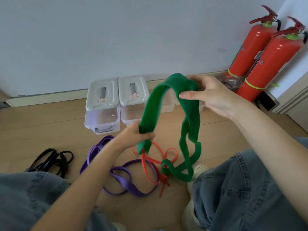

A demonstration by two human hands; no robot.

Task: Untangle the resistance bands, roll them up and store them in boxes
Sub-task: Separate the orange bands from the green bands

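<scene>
Head view: green band (pixel 150 112) is hanging in the air between both hands.
Left hand (pixel 135 133): gripping its lower end.
Right hand (pixel 211 95): pinching its top loop.
Floor: purple band (pixel 126 182), red band (pixel 150 165), black bands (pixel 53 160) are lying below.
Boxes (pixel 103 104): sitting closed by the wall.

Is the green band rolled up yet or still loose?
Loose. The green band hangs in open loops between the left hand and right hand.

Office corner, fire extinguishers (pixel 260 52), wood floor (pixel 41 130)
</scene>
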